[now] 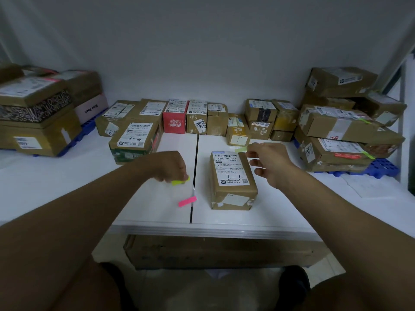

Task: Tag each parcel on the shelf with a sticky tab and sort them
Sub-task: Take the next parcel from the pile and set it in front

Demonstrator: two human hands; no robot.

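Boxes crowded the back and both sides of the white shelf (67, 187). A brown parcel (233, 180) marked "3-3" stood alone near the front edge, open room around it. The right hand (267, 162) pinched a green tab (240, 149) over its far corner. The left hand's (170, 166) grip held a yellow tab strip (180, 182), pink tab (187, 201) dangling below.

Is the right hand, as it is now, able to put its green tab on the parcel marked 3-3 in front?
Probably yes. The right hand pinches the green tab just above the far right corner of the front parcel, and nothing lies between them. The left hand holds the tab strip off to the side.
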